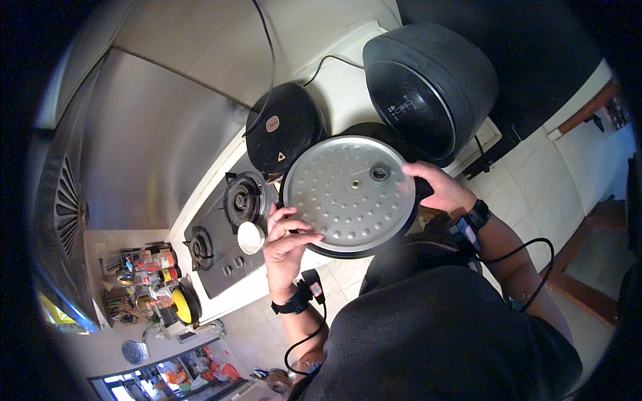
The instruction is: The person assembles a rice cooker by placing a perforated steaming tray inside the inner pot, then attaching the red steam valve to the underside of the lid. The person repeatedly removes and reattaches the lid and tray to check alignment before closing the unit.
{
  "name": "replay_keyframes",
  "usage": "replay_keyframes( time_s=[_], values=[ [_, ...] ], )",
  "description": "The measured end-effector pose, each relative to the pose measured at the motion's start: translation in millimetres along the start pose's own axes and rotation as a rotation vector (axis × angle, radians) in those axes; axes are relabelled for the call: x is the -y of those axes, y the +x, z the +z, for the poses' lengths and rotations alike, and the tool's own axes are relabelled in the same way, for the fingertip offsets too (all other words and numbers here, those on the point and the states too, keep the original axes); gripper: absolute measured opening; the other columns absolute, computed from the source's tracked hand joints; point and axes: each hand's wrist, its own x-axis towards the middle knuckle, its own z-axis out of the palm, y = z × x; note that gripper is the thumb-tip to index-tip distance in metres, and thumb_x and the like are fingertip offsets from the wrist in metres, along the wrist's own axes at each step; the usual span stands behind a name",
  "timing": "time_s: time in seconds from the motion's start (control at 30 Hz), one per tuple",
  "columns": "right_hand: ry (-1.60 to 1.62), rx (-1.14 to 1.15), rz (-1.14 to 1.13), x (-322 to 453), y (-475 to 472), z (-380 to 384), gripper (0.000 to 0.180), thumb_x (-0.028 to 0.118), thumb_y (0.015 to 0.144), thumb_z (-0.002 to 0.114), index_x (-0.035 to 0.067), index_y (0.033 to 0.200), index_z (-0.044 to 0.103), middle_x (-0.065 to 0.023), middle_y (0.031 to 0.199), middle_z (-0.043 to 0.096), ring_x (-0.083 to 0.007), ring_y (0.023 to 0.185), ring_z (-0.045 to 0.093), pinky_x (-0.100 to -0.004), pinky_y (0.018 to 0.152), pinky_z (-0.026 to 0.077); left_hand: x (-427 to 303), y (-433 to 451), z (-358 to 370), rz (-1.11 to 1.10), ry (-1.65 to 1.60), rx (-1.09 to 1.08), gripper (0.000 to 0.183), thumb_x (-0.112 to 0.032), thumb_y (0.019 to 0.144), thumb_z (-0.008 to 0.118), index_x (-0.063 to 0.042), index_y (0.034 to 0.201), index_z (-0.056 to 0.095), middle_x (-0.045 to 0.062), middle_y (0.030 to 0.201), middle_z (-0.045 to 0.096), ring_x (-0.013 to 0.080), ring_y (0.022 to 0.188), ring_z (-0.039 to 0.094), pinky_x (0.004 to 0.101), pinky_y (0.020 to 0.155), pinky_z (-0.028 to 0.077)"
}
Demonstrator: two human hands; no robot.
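A round metal inner lid (346, 200) with rows of raised dimples lies over a dark round part in front of the body. It has a dark-ringed opening and a small central fitting. My left hand (288, 238) holds its lower left rim, thumb on the metal face. On the opposite edge, my right hand (439, 185) grips the rim, with its thumb near the top edge and the other fingers partly hidden. Behind the lid stands a dark cooker body (436, 95), its bowl marked inside. A round black appliance (283, 125) sits beside it.
A gas hob (215, 255) with burners is at the left, with a small white bowl (251, 237) on its edge. Further along the counter are bottles, jars and a yellow-and-black pan (184, 306). Black cables (331, 57) run behind the appliances. A range hood (65, 215) hangs at the far left.
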Motion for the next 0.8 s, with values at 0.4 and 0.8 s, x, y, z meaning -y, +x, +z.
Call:
replay_keyframes(
  time_s=[0.4,0.8],
  values=[
    [-0.297,-0.031,0.009,-15,43,-42,0.034,0.013,0.086,0.059,0.006,0.118,0.051,-0.0064,0.105,0.061,-0.0157,0.092,0.06,-0.0316,0.081,0.049,62,-10,26,-0.638,-0.742,-0.249,0.039,-0.015,0.093,0.052,0.002,0.128,0.044,0.01,0.121,0.054,0.0149,0.108,0.052,0.0271,0.094,0.04],
    [-0.371,-0.084,-0.165,-24,70,-70,0.047,0.016,0.087,0.061,0.005,0.129,0.045,-0.0036,0.116,0.056,-0.0132,0.105,0.052,-0.0302,0.093,0.041,83,-11,57,-0.589,-0.821,-0.248,0.044,0.002,0.085,0.059,0.0,0.126,0.043,0.009,0.112,0.059,0.0139,0.097,0.057,0.0265,0.086,0.046]
  ],
)
